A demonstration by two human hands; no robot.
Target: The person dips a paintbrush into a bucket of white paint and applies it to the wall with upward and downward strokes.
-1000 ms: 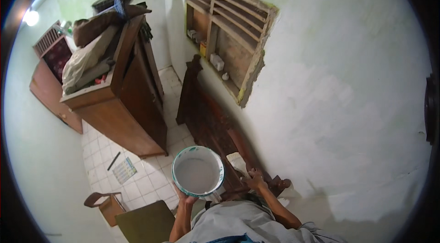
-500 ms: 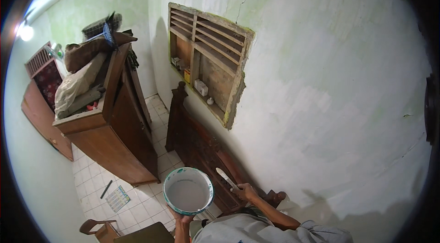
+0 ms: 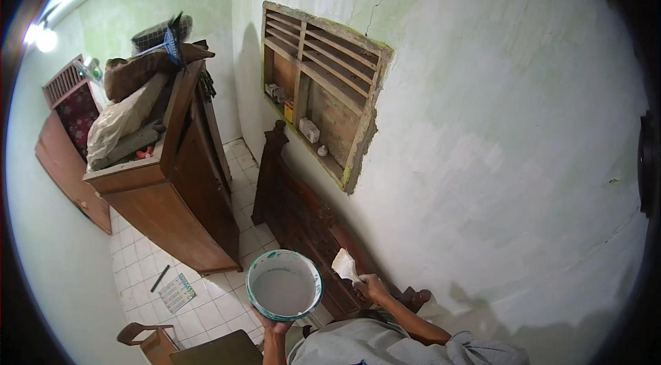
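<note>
My left hand grips a round bucket with a teal rim from underneath, low in the centre; pale grey-white liquid lies inside it. Just right of the bucket, my right hand is closed on the handle of a wide paintbrush, whose whitened head points up and left, with its broad face showing. A dark carved wooden bed panel stands behind both hands, along the pale, patchy green-white wall.
A tall wooden cabinet piled with bags stands left. A slatted window recess holds small items. Below are a tiled floor with a sheet and dark stick, a wooden chair and an olive board. A door is far left.
Since a second ago my view has shifted, and the bucket sits lower and further left in it. In the last half second the brush has turned from edge-on to face-on.
</note>
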